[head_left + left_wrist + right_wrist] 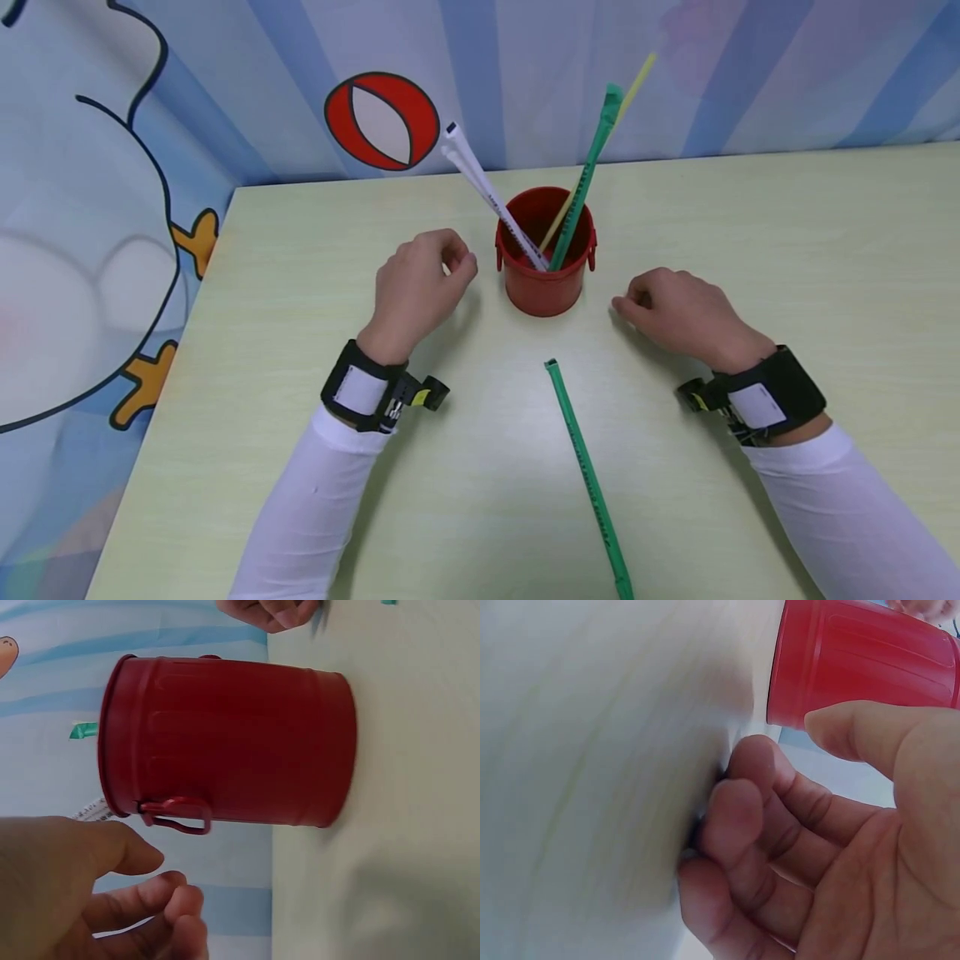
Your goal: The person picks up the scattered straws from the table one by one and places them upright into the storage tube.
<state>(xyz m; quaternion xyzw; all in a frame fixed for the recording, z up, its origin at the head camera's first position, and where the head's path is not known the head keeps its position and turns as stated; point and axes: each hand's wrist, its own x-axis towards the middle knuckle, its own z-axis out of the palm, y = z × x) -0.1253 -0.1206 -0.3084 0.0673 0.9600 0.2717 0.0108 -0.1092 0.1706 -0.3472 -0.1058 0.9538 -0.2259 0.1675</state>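
A small red metal bucket with side handles stands upright on the table. In it lean a white wrapped straw-like stick, a green wrapped one and a thin yellow stick. My left hand hovers left of the bucket, apart from it, with fingers loosely bent and nothing held; the left wrist view shows the bucket handle just beyond the thumb. To the bucket's right, my right hand is loosely curled, its fingertips at the tabletop, holding nothing. Another green wrapped stick lies between the forearms.
The pale wooden table meets a striped blue backdrop behind the bucket. A printed red ball and cartoon figure are on that backdrop. Each wrist wears a black strap with a small camera.
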